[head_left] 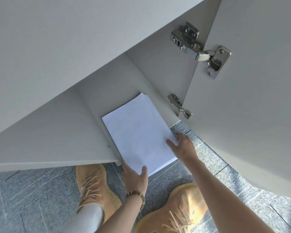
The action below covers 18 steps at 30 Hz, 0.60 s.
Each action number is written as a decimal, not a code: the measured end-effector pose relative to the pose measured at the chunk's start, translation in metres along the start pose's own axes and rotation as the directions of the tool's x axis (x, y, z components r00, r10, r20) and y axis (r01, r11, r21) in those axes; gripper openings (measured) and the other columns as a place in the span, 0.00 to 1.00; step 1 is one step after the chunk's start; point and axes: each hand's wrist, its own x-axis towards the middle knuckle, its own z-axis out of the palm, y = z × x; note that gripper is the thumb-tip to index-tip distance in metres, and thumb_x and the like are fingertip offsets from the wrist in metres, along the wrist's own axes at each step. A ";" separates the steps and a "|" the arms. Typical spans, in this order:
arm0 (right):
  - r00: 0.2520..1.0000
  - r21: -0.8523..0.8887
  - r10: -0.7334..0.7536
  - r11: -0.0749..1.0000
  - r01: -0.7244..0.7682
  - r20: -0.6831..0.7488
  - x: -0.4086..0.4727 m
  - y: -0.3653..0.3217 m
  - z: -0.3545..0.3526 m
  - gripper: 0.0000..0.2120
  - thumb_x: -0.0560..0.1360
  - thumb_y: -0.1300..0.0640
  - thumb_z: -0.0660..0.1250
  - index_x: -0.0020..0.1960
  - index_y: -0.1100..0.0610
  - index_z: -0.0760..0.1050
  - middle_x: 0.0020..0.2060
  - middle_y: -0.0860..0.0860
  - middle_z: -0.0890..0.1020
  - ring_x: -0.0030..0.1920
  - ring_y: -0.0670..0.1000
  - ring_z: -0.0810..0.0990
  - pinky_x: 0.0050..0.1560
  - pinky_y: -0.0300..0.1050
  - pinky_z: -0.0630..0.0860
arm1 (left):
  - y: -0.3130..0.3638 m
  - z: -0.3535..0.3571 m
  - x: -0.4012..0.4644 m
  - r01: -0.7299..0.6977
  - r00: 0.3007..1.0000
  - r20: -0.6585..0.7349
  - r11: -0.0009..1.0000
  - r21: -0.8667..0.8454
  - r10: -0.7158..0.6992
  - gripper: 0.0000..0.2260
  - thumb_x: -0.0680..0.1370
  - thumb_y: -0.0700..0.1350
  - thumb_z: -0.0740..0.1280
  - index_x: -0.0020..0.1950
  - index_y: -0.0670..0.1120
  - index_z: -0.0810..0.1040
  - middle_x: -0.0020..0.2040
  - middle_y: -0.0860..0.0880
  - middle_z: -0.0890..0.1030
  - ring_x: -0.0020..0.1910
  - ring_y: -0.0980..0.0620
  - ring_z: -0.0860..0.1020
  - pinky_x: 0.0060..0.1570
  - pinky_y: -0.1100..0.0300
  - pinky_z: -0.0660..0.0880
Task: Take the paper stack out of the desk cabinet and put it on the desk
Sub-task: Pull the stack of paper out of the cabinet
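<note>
A white paper stack (138, 132) lies half inside the open desk cabinet (107, 91), its near end sticking out over the cabinet's front edge. My left hand (135, 175) grips the stack's near corner, thumb on top and fingers underneath. My right hand (181, 145) holds the stack's right edge, thumb pressed on the top sheet and fingers curled under the side. The far end of the stack rests near the cabinet's back wall.
The open cabinet door (250, 98) hangs at the right on two metal hinges (202, 49). The desk's pale panel (57, 56) fills the upper left. Below is grey carpet (208, 158) with my two tan shoes (94, 184).
</note>
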 end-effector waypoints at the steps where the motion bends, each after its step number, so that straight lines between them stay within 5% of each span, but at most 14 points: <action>1: 1.000 0.013 0.000 1.000 0.000 0.028 0.007 -0.002 0.000 0.33 0.77 0.38 0.64 0.73 0.58 0.68 0.65 0.56 0.77 0.68 0.59 0.74 0.65 0.53 0.72 | 0.003 0.000 0.003 0.014 1.000 -0.011 1.000 -0.023 -0.014 0.38 0.77 0.45 0.67 0.80 0.41 0.47 0.75 0.35 0.65 0.69 0.36 0.71 0.64 0.46 0.70; 5: 0.994 0.054 0.041 0.997 -0.046 0.097 0.027 -0.012 -0.003 0.30 0.75 0.33 0.64 0.60 0.59 0.75 0.47 0.53 0.77 0.53 0.57 0.78 0.46 0.46 0.69 | 0.009 -0.001 0.019 0.038 0.995 -0.091 0.997 -0.060 -0.043 0.34 0.78 0.48 0.67 0.78 0.40 0.53 0.70 0.33 0.72 0.60 0.34 0.79 0.58 0.45 0.76; 10: 0.995 0.089 0.037 0.995 -0.046 0.098 0.027 -0.014 0.003 0.25 0.73 0.35 0.68 0.53 0.55 0.70 0.47 0.52 0.77 0.49 0.56 0.77 0.45 0.45 0.69 | 0.011 0.001 0.025 0.036 0.989 -0.139 0.993 -0.109 -0.051 0.25 0.76 0.47 0.71 0.66 0.35 0.68 0.60 0.35 0.80 0.57 0.37 0.80 0.58 0.46 0.77; 14: 0.989 0.154 0.041 0.986 -0.064 0.146 0.015 -0.012 0.007 0.28 0.71 0.37 0.71 0.60 0.56 0.73 0.48 0.53 0.80 0.49 0.56 0.79 0.44 0.44 0.71 | 0.015 -0.002 0.021 0.025 0.985 -0.163 0.984 -0.176 -0.054 0.21 0.75 0.42 0.71 0.62 0.34 0.70 0.58 0.34 0.81 0.55 0.37 0.81 0.57 0.48 0.77; 18: 0.990 0.172 0.023 0.984 -0.046 0.137 -0.005 -0.014 -0.001 0.20 0.70 0.42 0.74 0.54 0.55 0.76 0.44 0.52 0.81 0.47 0.55 0.81 0.40 0.43 0.71 | 0.016 -0.012 0.006 -0.011 0.994 -0.109 0.980 -0.200 -0.011 0.18 0.75 0.38 0.70 0.62 0.36 0.70 0.56 0.37 0.81 0.48 0.44 0.78 0.53 0.56 0.73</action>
